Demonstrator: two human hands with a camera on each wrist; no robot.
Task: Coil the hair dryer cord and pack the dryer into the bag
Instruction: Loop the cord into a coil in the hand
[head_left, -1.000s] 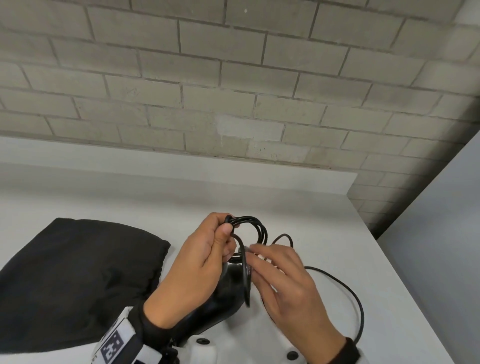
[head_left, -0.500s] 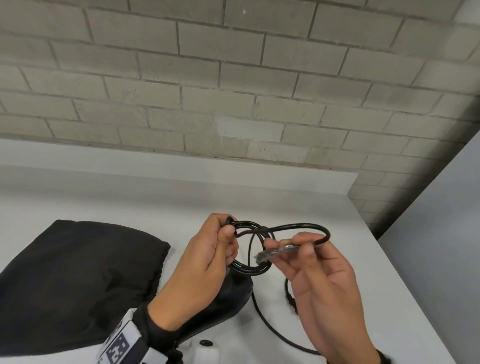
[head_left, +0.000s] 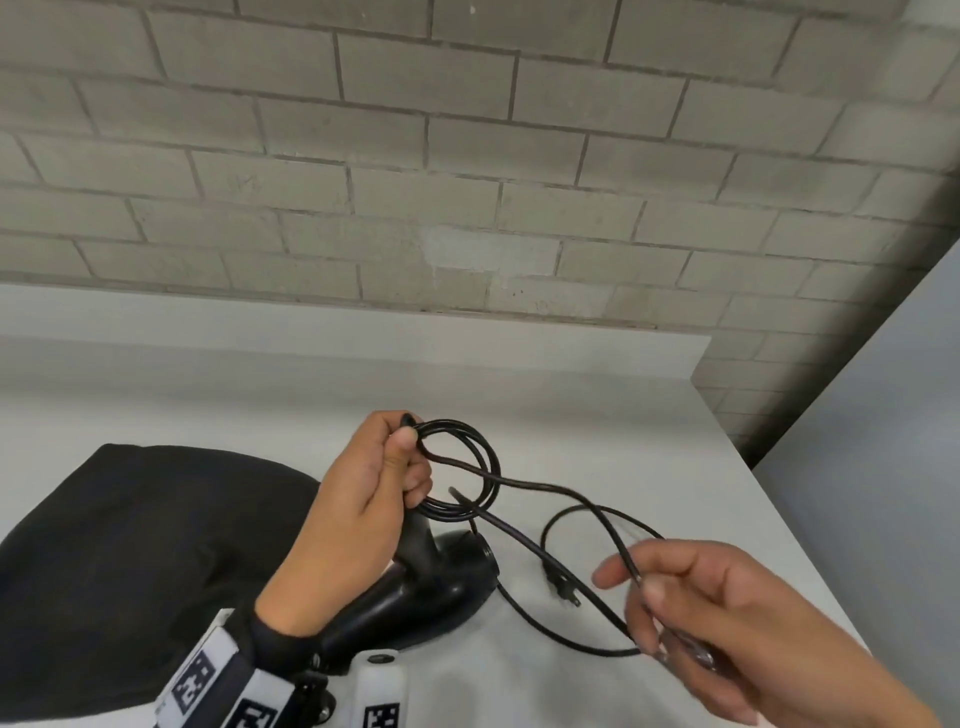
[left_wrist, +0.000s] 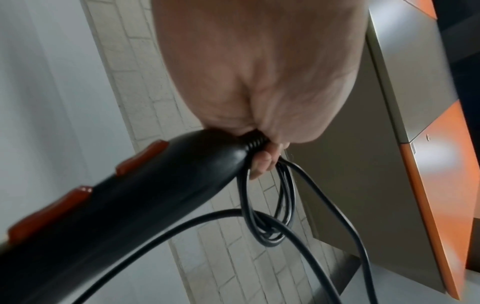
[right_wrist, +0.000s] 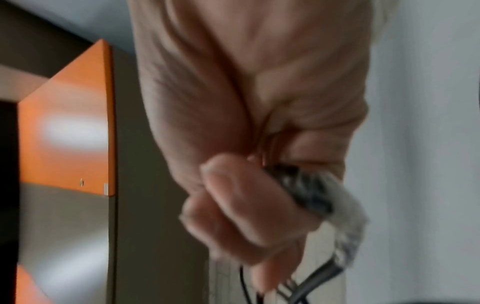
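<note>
A grey brick wall (head_left: 467, 156) fills the upper half of the head view, above a pale table (head_left: 597, 415) whose right edge drops away to a blank grey surface. On the table's left lies the black bag (head_left: 130, 545), slumped flat; its near end is cut off by the frame's edge and its mouth cannot be made out.

The black hair dryer (head_left: 436, 587) rests on the table just right of the bag, its body largely hidden beneath the left hand (head_left: 358, 509) and wrist. In the left wrist view its handle (left_wrist: 130, 195) shows two orange switches, blurred.

The left hand is closed round several finished loops of the cord (head_left: 462, 467), pinching them between thumb and fingers near the ribbed collar where cord meets handle (the collar shows only in the wrist view). From the loops a loose length runs rightward to the right hand (head_left: 727, 613), which pinches it between thumb and forefinger; the other fingers are smeared by motion. Slack curves on the table below, and the plug (head_left: 561, 587) lies between dryer and right hand.

The right wrist view is heavily blurred; something grey sits in the curled fingers (right_wrist: 233, 205), unidentifiable.
</note>
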